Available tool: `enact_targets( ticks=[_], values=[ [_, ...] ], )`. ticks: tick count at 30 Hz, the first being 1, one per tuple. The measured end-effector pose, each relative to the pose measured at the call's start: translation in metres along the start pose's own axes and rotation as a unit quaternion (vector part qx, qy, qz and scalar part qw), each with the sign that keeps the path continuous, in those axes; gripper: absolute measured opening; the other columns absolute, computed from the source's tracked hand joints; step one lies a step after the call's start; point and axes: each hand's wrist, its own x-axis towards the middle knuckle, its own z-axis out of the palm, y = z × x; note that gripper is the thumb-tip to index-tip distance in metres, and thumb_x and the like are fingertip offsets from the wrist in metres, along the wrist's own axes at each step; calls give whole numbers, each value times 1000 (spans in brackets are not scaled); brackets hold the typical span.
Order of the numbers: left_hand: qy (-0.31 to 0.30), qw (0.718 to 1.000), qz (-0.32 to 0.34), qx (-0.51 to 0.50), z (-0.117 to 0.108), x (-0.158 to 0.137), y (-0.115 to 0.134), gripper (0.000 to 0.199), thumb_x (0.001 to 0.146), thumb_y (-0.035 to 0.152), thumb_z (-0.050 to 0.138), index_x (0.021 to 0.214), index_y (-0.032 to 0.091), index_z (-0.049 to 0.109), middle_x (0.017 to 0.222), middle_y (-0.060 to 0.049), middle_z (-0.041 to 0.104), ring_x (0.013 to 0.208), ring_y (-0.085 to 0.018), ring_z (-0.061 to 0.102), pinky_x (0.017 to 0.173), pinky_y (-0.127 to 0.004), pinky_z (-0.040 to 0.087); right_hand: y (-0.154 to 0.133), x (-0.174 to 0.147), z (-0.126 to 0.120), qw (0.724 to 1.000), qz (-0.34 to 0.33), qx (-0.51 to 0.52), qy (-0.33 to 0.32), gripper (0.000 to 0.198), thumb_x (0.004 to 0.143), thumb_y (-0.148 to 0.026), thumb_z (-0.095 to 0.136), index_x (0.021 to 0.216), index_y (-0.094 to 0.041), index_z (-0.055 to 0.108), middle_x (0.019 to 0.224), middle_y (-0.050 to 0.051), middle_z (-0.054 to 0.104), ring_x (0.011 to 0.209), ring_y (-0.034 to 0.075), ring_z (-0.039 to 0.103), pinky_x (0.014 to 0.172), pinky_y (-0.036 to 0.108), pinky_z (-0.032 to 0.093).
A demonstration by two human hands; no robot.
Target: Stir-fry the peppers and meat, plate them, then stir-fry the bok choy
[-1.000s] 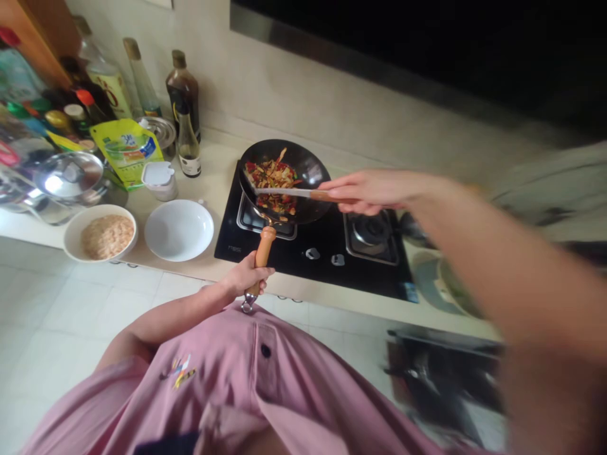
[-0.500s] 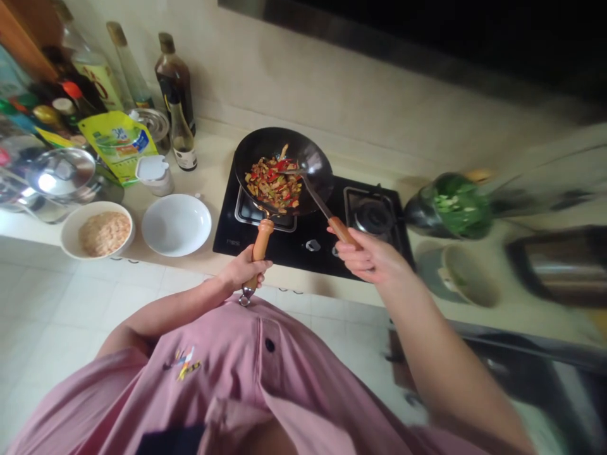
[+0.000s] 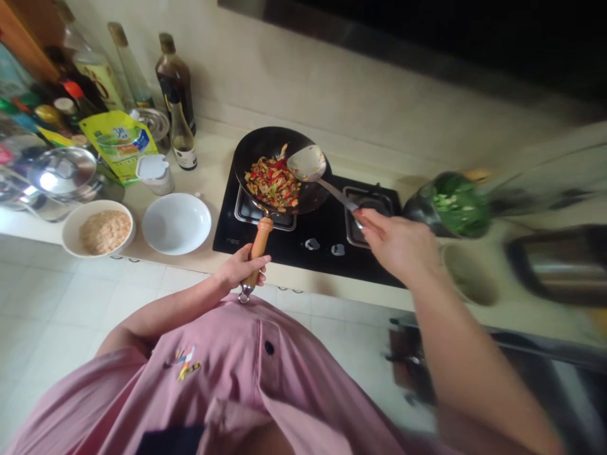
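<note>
shirt (image 3: 213,385): pink, soft, a bit wrinkly | left sleeve (image 3: 90,395): pink, short | button strip (image 3: 271,379): pink, down the front | button (image 3: 269,347): small, round, very dark | stitched picture (image 3: 186,364): little, with yellow, red, blue, white bits | collar (image 3: 296,426): pink, floppy | patch (image 3: 171,440): dark blue, near collar | left hand (image 3: 243,268), right hand (image 3: 401,246): bare

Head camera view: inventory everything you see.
Wok: one, black, on stove
Food: one heap, mixed colours, in wok
Spatula: one, silver, at wok
Stove: one, black, on counter
Plate: one, white, left of stove
Bowl: one, white, left of plate
Bottles: several, mixed colours, back left
Pouch: one, yellow, beside bottles
Jar: one, white, behind plate
Pots: some, silver, far left
Greens: some, green, right of stove
Shirt: one, pink, bottom
Left hand: one, bare, holding handle
Right hand: one, bare, holding spatula
</note>
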Motion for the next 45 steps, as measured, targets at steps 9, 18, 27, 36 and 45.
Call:
enact_targets(
  ticks=[9,18,27,36,45],
  values=[
    [-8,1000,9,-2,-3,2,-3,49,72,45,77,91,20,40,69,4,56,49,-9,58,47,-24,53,-44,48,-27,992,-68,-103,-38,42,92,-35,37,126,-30,61,93,14,60,71,23,53,63,33,32],
    [-10,1000,-4,-17,-4,1,-1,52,70,44,79,90,20,38,68,4,57,50,-13,62,48,-28,55,-48,68,-21,992,-78,-92,-49,42,94,-36,35,127,-29,59,95,15,59,77,24,54,68,35,34],
    [-8,1000,-7,-15,-6,-3,3,49,73,42,78,93,18,41,72,0,61,56,-17,68,52,-31,58,-52,70,-33,989,-82,-107,-58,42,94,-32,35,128,-30,59,93,15,58,77,25,53,69,35,34],
    [-6,1000,-7,-12,-9,-3,2,47,75,41,76,96,18,42,75,-2,64,60,-19,70,54,-31,58,-58,70,-46,985,-69,-139,-80,44,97,-31,29,131,-28,56,96,16,56,74,21,51,65,34,27],
    [-6,1000,-6,-10,-10,-3,2,48,74,43,77,96,18,43,76,-3,64,60,-20,70,53,-31,58,-58,74,-40,981,-87,-162,-65,44,95,-29,31,133,-32,54,93,14,58,73,22,53,63,32,27]
  ],
)
